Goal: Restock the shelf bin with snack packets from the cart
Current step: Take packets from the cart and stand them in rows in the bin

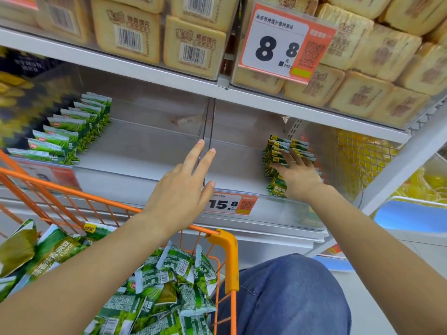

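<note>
Green snack packets (287, 153) stand in neat rows at the right side of the clear shelf bin (242, 165), and that's where the right hand (298, 171) is, fingers spread out flat and pressing against the front of the stack. It isn't gripping any of them as far as I can see, just resting on the packets, with a ring showing on 1 finger. The left hand (187, 187) hovers in front of the clear divider (205, 131) between the 2 bins, fingers straight and relaxed, holding nothing.

Down at the lower left, the orange cart (227, 257) is loaded with a loose heap of the same green packets (174, 286), some showing barcodes. The next bin over to the left has its own row of green and white packets (72, 131) lined up along its left wall. A price tag (229, 204) reading 15.8 sits on the front edge of the shelf just under the left hand, and a bigger tag (280, 42) reading 8.8 hangs from the shelf above, which is stacked with tan biscuit packs (193, 47). Blue jeans (290, 293) show at the bottom.
</note>
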`<state>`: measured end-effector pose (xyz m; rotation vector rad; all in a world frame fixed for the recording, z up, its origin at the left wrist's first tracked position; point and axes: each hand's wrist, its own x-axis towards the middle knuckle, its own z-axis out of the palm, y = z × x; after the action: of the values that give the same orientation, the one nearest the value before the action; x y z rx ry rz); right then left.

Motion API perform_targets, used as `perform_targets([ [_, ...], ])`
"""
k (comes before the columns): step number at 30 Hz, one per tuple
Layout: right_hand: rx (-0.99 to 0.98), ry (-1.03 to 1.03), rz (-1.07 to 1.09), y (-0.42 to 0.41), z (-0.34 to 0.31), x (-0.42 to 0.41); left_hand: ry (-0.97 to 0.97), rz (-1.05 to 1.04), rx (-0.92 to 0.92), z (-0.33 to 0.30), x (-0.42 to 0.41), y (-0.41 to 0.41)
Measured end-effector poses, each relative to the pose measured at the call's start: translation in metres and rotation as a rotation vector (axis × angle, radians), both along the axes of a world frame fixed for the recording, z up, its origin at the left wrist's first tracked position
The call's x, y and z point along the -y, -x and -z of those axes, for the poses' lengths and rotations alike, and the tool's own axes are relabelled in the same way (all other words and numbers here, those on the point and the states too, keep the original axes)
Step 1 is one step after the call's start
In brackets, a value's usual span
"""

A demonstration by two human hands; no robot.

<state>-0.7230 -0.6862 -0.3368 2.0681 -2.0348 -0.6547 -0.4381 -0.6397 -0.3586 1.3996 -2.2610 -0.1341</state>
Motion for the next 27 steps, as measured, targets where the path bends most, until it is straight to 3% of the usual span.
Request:
perform_targets([
  [4, 0.15, 0.149, -0.073, -0.017, -0.019, -0.013, -0.058, 0.04, -0.021, -0.007, -0.001, -0.004],
  [7, 0.334, 0.471, -0.414, -0.048, -0.033, -0.032, -0.081, 0.093, -0.105, -0.02, -0.011, -0.026],
  [9, 0.485, 0.556, -0.554, -0.08, -0.037, -0.054, -0.051, 0.102, -0.142, -0.031, -0.022, -0.053],
  [11, 0.598, 0.529, -0.641, -0.115, -0.038, -0.08, -0.045, 0.073, -0.184, -0.042, -0.037, -0.087],
  [14, 0.733, 0.376, -0.823, -0.169, -0.028, -0.114, -0.207, 0.016, -0.117, -0.056, -0.062, -0.14],
  [16, 0.709, 0.219, -0.915, -0.198, -0.014, -0.125, -0.349, 0.005, 0.1, -0.057, -0.077, -0.17],
  [19, 0.62, 0.01, -0.884, -0.233, 0.003, -0.128, -0.497, -0.095, 0.441, -0.047, -0.091, -0.197],
  [22, 0.573, -0.048, -0.827, -0.256, 0.014, -0.126, -0.597, -0.201, 0.679, -0.029, -0.097, -0.202],
  [25, 0.567, -0.034, -0.818, -0.269, 0.02, -0.123, -0.621, -0.189, 0.691, -0.007, -0.102, -0.195],
  [27, 0.573, -0.052, -0.798, -0.272, 0.025, -0.125, -0.62, -0.187, 0.583, 0.002, -0.105, -0.191],
])
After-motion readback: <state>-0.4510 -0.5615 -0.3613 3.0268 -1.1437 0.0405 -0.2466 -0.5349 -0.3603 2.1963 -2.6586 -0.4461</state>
